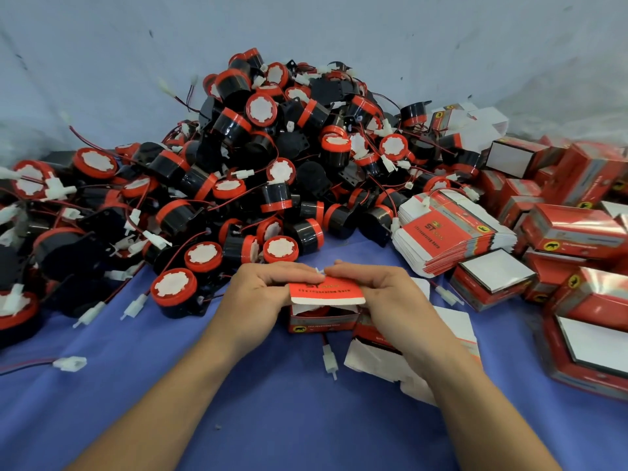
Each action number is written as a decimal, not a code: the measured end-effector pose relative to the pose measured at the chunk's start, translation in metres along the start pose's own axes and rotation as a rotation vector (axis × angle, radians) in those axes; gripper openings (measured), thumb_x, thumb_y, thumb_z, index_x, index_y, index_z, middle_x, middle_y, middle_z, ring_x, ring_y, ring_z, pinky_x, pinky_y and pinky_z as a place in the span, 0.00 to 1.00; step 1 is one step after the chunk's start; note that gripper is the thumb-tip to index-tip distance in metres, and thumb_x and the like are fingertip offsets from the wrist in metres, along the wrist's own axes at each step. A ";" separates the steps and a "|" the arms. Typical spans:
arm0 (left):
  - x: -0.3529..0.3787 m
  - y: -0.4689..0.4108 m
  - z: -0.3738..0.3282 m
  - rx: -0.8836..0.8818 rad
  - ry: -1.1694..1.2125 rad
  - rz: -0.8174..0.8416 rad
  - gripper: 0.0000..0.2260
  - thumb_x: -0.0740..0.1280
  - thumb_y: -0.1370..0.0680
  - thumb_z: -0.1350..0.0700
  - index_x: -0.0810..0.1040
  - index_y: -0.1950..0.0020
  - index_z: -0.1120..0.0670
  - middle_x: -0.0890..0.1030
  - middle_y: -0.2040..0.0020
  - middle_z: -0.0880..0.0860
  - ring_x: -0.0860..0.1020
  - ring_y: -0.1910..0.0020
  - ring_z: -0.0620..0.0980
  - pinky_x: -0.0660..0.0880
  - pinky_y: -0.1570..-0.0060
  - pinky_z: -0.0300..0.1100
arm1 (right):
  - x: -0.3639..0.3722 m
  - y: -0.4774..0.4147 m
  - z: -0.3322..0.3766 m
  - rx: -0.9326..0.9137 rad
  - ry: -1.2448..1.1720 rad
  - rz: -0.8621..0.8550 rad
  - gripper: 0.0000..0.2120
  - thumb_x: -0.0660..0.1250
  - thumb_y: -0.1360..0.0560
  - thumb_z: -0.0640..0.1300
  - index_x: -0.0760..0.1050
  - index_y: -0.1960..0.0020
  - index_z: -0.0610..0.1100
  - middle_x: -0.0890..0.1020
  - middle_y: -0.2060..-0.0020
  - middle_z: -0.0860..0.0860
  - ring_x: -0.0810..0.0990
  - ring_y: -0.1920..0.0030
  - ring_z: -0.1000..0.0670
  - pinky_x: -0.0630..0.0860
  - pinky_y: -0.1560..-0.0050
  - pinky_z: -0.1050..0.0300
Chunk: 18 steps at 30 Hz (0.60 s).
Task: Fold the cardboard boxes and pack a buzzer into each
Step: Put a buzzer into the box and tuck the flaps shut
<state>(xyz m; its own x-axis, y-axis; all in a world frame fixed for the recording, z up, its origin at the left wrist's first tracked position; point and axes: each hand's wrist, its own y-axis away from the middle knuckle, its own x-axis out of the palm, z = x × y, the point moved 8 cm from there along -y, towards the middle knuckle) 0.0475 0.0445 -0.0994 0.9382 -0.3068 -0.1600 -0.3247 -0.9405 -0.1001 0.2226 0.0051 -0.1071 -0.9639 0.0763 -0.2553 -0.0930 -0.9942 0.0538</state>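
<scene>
Both grips, left grip [266, 287] and right grip [380, 295], pinch the lid [326, 294] of a filled box [319, 323]; next, I think, tuck the lid in.

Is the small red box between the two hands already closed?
No, the left hand and right hand hold the box with its top flap raised, and an open gap shows under it.

red box [324, 294], blue cloth [272, 402]

Buzzers [258, 158] behind box [323, 307]; boxes [577, 232] right
</scene>
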 end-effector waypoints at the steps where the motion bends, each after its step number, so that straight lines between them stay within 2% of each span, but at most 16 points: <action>1: 0.000 0.000 -0.002 0.025 -0.055 0.029 0.18 0.70 0.22 0.69 0.90 0.52 0.47 0.87 0.47 0.42 0.83 0.43 0.41 0.79 0.46 0.34 | 0.000 0.002 0.000 0.013 -0.044 0.019 0.24 0.65 0.22 0.34 0.86 0.47 0.63 0.83 0.39 0.64 0.80 0.38 0.61 0.79 0.37 0.56; 3: -0.001 -0.002 -0.006 0.042 -0.111 0.104 0.15 0.70 0.21 0.67 0.90 0.48 0.47 0.87 0.45 0.42 0.82 0.41 0.40 0.77 0.44 0.30 | -0.003 0.006 0.003 0.014 -0.120 -0.021 0.27 0.63 0.26 0.29 0.87 0.51 0.60 0.83 0.40 0.63 0.79 0.37 0.61 0.81 0.43 0.58; 5: -0.001 -0.004 -0.008 -0.001 -0.123 0.205 0.13 0.72 0.23 0.62 0.89 0.46 0.46 0.86 0.43 0.42 0.81 0.40 0.38 0.75 0.43 0.28 | -0.008 0.010 0.005 0.005 -0.073 -0.053 0.25 0.61 0.29 0.32 0.88 0.54 0.58 0.85 0.45 0.65 0.80 0.41 0.64 0.80 0.44 0.58; 7: -0.003 -0.004 -0.006 -0.055 -0.179 0.285 0.20 0.69 0.33 0.58 0.89 0.46 0.42 0.84 0.39 0.40 0.79 0.37 0.36 0.76 0.40 0.35 | -0.006 0.014 0.003 0.027 -0.043 0.021 0.22 0.60 0.34 0.39 0.88 0.53 0.56 0.85 0.45 0.64 0.81 0.42 0.63 0.79 0.40 0.54; 9: -0.005 -0.003 -0.006 -0.049 -0.279 0.317 0.27 0.65 0.40 0.53 0.87 0.45 0.37 0.81 0.35 0.37 0.74 0.33 0.33 0.73 0.35 0.42 | -0.005 0.016 0.004 0.037 -0.032 0.098 0.21 0.59 0.34 0.44 0.88 0.52 0.57 0.84 0.43 0.63 0.81 0.39 0.61 0.78 0.37 0.53; 11: -0.003 0.002 -0.007 -0.023 -0.313 0.343 0.25 0.66 0.37 0.50 0.85 0.42 0.33 0.78 0.32 0.35 0.71 0.30 0.32 0.70 0.30 0.46 | -0.002 0.018 0.009 -0.037 0.071 0.144 0.15 0.66 0.31 0.51 0.85 0.48 0.61 0.84 0.45 0.64 0.83 0.44 0.61 0.78 0.42 0.54; 12: -0.003 0.004 -0.008 -0.012 -0.328 0.343 0.22 0.68 0.33 0.47 0.84 0.41 0.32 0.76 0.30 0.33 0.69 0.29 0.30 0.68 0.29 0.46 | 0.001 0.020 0.010 -0.059 0.134 0.172 0.16 0.70 0.33 0.54 0.83 0.46 0.62 0.84 0.47 0.62 0.84 0.47 0.59 0.80 0.45 0.52; 13: -0.004 0.006 -0.008 0.007 -0.351 0.341 0.19 0.70 0.31 0.44 0.83 0.40 0.31 0.75 0.29 0.32 0.67 0.28 0.29 0.67 0.29 0.46 | 0.004 0.020 0.010 -0.072 0.202 0.192 0.20 0.74 0.37 0.55 0.80 0.44 0.63 0.84 0.47 0.61 0.84 0.49 0.57 0.82 0.47 0.49; 15: -0.005 0.009 -0.008 0.054 -0.418 0.335 0.21 0.75 0.30 0.40 0.81 0.38 0.29 0.71 0.28 0.28 0.64 0.28 0.26 0.68 0.31 0.42 | 0.007 0.021 0.009 -0.089 0.322 0.198 0.29 0.78 0.43 0.56 0.76 0.43 0.63 0.84 0.48 0.60 0.84 0.50 0.55 0.82 0.46 0.47; 18: -0.005 0.014 -0.007 0.099 -0.492 0.284 0.24 0.78 0.29 0.44 0.78 0.36 0.27 0.69 0.26 0.28 0.62 0.27 0.25 0.66 0.31 0.39 | 0.004 0.020 0.011 -0.112 0.318 0.115 0.28 0.80 0.41 0.51 0.76 0.44 0.63 0.85 0.48 0.56 0.85 0.52 0.52 0.82 0.48 0.45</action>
<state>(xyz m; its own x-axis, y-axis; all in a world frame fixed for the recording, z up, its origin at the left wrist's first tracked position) 0.0386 0.0321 -0.0934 0.6540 -0.4189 -0.6299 -0.5876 -0.8057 -0.0743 0.2137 -0.0134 -0.0970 -0.8386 -0.0462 -0.5428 0.0562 -0.9984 -0.0019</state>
